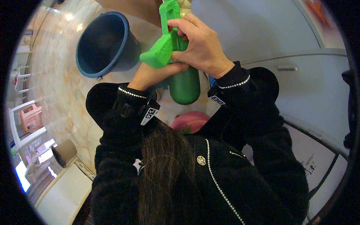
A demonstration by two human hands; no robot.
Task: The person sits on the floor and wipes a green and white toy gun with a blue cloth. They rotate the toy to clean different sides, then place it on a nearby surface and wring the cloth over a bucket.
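A bright green plastic device (166,42), with a ribbed, wedge-shaped end and an open frame above it, is held above the floor. Its dark green, round-ended body (185,87) hangs down below the hands. My right hand (204,47) grips it from the right side, thumb and fingers on the green plastic. From the left, my left hand (157,74) reaches under the wedge-shaped end and supports the body, its thumb showing and its fingers mostly hidden. Pale yellow lumps (184,7) of an unclear kind show behind the upper frame.
A dark blue bucket (125,42) stands at the upper left on the marble-patterned floor. A brown panel (132,9) lies beyond it. A pale cabinet-like surface (287,68) with a handle is on the right. Below the hands is a pink, rounded object (191,121). White furniture and an orange stool (31,116) stand left.
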